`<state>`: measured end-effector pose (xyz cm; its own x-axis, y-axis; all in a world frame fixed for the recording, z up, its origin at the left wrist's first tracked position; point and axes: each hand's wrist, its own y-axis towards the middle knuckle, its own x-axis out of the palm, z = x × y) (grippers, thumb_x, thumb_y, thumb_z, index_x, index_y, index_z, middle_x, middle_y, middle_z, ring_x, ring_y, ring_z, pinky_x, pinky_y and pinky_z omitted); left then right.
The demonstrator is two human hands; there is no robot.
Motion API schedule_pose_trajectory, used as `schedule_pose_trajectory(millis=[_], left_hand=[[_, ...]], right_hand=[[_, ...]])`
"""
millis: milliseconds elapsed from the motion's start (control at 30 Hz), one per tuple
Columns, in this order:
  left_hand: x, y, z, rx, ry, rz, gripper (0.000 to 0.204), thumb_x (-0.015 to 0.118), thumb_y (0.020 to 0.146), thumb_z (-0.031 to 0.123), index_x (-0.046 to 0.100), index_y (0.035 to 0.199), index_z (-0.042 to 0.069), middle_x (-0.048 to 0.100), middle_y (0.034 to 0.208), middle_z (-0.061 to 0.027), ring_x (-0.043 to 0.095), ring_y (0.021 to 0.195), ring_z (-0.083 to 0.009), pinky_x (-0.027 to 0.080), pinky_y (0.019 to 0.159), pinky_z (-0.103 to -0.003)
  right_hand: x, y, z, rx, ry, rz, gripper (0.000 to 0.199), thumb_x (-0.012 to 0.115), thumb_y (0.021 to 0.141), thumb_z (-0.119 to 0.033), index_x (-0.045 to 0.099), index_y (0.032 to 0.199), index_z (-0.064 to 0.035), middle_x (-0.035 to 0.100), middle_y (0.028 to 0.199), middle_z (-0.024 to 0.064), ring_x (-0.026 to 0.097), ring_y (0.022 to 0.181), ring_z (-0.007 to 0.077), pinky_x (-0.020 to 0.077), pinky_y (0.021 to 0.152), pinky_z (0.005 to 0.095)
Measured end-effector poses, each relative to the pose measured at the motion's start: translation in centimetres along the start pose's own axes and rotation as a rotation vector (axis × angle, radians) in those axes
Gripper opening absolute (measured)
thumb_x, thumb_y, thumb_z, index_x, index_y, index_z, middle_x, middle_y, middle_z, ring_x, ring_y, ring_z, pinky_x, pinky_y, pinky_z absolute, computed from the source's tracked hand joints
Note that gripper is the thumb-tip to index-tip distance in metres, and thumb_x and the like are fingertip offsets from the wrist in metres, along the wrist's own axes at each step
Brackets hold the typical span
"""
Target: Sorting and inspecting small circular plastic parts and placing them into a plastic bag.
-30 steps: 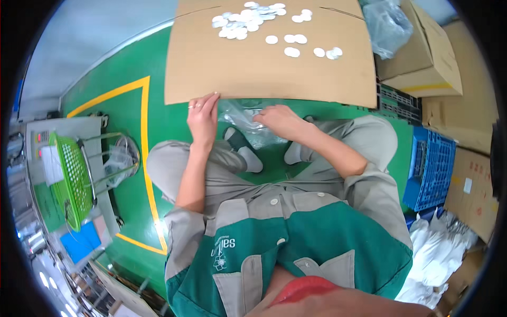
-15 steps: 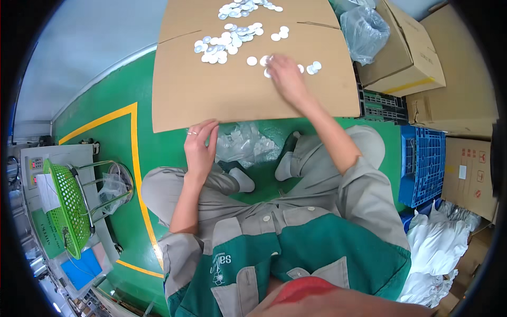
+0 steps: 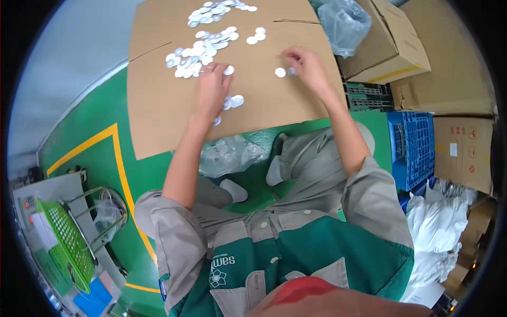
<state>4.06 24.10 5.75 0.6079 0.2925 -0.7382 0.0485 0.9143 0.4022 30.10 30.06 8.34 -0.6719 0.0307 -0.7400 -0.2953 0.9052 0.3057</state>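
A flat brown cardboard sheet (image 3: 158, 105) is lying under both hands. A clear crinkled plastic bag (image 3: 227, 156) is sitting below them. The left hand (image 3: 212, 87) is resting spread, palm down, on small round white discs (image 3: 203, 45), partly hiding them. The right hand (image 3: 309, 63) is pinching one disc (image 3: 291, 71), mostly hidden by its fingertips.

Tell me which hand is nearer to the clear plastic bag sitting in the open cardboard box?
The right hand. It rests on the flattened cardboard sheet just left of the clear plastic bag; the left hand lies farther left, among the white discs.
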Motion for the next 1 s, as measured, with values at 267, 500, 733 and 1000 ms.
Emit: schedule_pose_trajectory(millis=[267, 500, 733, 1000], left_hand=[[0.7, 1.4, -0.5, 0.172, 0.174, 0.03, 0.016, 0.066, 0.081, 0.009, 0.069, 0.096, 0.004, 0.067, 0.088, -0.0142, 0.063, 0.081, -0.0327, 0.052, 0.072, -0.041], [-0.5, 1.4, 0.4, -0.652, -0.937, -0.086, 0.025, 0.06, 0.09, 0.005, 0.064, 0.113, -0.004, 0.07, 0.098, -0.0149, 0.068, 0.079, -0.0167, 0.057, 0.068, -0.026], [-1.3, 0.5, 4.0, -0.683, -1.111, -0.119, 0.025, 0.061, 0.09, 0.002, 0.061, 0.113, -0.008, 0.068, 0.098, -0.0132, 0.068, 0.083, -0.0152, 0.059, 0.073, -0.024], [-1.4, -1.5, 8.4, -0.454, -1.057, -0.006, 0.015, 0.063, 0.087, -0.004, 0.062, 0.101, -0.006, 0.067, 0.104, -0.0155, 0.066, 0.091, -0.016, 0.057, 0.078, -0.026]], right_hand=[[0.4, -1.5, 0.1, -0.208, -0.155, -0.14, 0.021, 0.067, 0.082, -0.01, 0.067, 0.103, -0.0058, 0.068, 0.094, 0.01, 0.063, 0.087, 0.0256, 0.0497, 0.08, 0.0368], [-1.4, -1.8, 0.8, 0.047, -0.171, -0.038, 0.015, 0.057, 0.084, 0.001, 0.066, 0.093, -0.0059, 0.069, 0.09, 0.0128, 0.067, 0.085, 0.0281, 0.0528, 0.075, 0.0381], [-1.8, -2.7, 1.0, -0.089, -0.052, 0.121, 0.025, 0.055, 0.084, 0.001, 0.068, 0.104, -0.0054, 0.068, 0.102, 0.0118, 0.066, 0.087, 0.0262, 0.0522, 0.079, 0.0351], [0.4, -3.8, -6.6, 0.059, 0.681, -0.036, 0.012, 0.069, 0.083, 0.001, 0.066, 0.095, 0.0, 0.068, 0.088, 0.0045, 0.066, 0.082, 0.0114, 0.053, 0.07, 0.024]])
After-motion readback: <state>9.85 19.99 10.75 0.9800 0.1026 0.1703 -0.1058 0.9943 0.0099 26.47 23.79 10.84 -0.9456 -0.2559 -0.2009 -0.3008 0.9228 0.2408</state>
